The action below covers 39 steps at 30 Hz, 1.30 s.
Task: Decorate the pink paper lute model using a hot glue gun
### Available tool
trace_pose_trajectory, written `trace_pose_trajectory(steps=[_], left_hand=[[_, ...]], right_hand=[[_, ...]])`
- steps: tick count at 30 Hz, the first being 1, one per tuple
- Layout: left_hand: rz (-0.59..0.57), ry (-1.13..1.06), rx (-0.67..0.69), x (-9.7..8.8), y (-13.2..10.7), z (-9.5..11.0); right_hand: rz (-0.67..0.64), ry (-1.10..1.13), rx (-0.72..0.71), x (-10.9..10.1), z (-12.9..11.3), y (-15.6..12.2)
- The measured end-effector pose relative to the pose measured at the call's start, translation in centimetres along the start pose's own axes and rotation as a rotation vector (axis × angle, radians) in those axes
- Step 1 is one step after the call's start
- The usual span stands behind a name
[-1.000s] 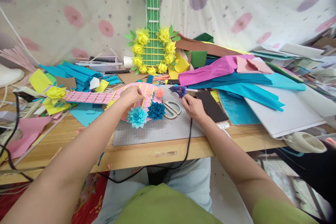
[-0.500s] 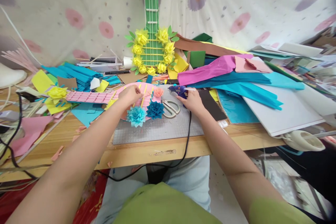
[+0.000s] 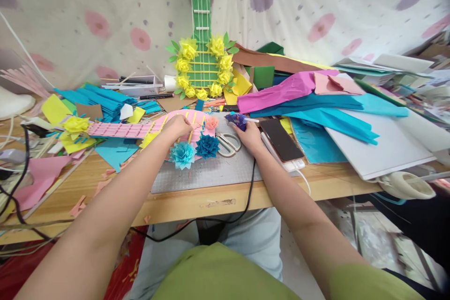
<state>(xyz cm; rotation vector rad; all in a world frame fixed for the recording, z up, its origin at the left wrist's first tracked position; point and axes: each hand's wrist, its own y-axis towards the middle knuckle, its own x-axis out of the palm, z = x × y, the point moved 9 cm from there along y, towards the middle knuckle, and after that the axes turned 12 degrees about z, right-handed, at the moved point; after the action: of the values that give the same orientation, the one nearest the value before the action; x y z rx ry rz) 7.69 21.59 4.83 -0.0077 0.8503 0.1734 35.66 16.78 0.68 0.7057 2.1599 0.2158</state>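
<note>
A pink paper guitar (image 3: 116,130) lies flat on the grey cutting mat (image 3: 211,179), its body to the right. My left hand (image 3: 178,126) is over that body with fingers pinched together; what they hold, if anything, is too small to make out. Around it on the guitar are a light blue paper flower (image 3: 183,155), a dark blue paper flower (image 3: 207,146) and a coral paper flower (image 3: 212,123). My right hand (image 3: 250,136) is closed round a dark blue glue gun (image 3: 236,121), whose nozzle points left. Scissors (image 3: 229,145) rest between the hands.
A green paper guitar (image 3: 204,72) with yellow flowers stands upright behind. Right of my hand lie a phone (image 3: 281,139) and a white power bank (image 3: 293,165). The glue gun's black cord (image 3: 250,192) hangs over the table edge. Blue crepe paper (image 3: 101,101) is piled left.
My right hand has shifted slightly left and closed round the glue gun. The phone now shows a clear dark screen with the white power bank beside it. My left hand has barely moved.
</note>
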Motion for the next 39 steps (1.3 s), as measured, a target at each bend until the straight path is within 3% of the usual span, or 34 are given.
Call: trace_pose_trajectory(steps=[3, 7, 9, 12, 15, 18, 26, 39], left_hand=[[0.003, 0.108, 0.044, -0.2, -0.5, 0.3], [0.072, -0.092, 0.069, -1.4, -1.6, 0.8], [0.077, -0.271, 0.033, -1.6, -2.4, 0.7], [0.069, -0.446, -0.038, -1.7, -3.7, 0.4], [0.071, -0.470, -0.074, -1.9, -4.7, 0.3], [0.054, -0.436, -0.100, -2.1, -5.1, 0.3], [0.079, -0.318, -0.113, -3.3, -5.1, 0.3], [0.000, -0.376, -0.160, -2.6, -5.7, 0.9]], right_hand=[[0.035, 0.074, 0.065, -0.5, 0.6, -0.1], [0.065, 0.393, 0.211, -1.7, 0.5, 0.1], [0.004, 0.543, 0.223, -2.1, -1.0, 0.2], [-0.167, 0.617, 0.117, -2.5, -4.7, 0.1], [-0.360, 0.575, -0.051, -2.2, -8.3, -0.7], [-0.400, 0.510, -0.171, -2.0, -9.9, -1.2], [-0.386, 0.466, -0.221, -1.3, -9.7, -1.3], [-0.366, 0.359, -0.281, -1.8, -10.6, -1.4]])
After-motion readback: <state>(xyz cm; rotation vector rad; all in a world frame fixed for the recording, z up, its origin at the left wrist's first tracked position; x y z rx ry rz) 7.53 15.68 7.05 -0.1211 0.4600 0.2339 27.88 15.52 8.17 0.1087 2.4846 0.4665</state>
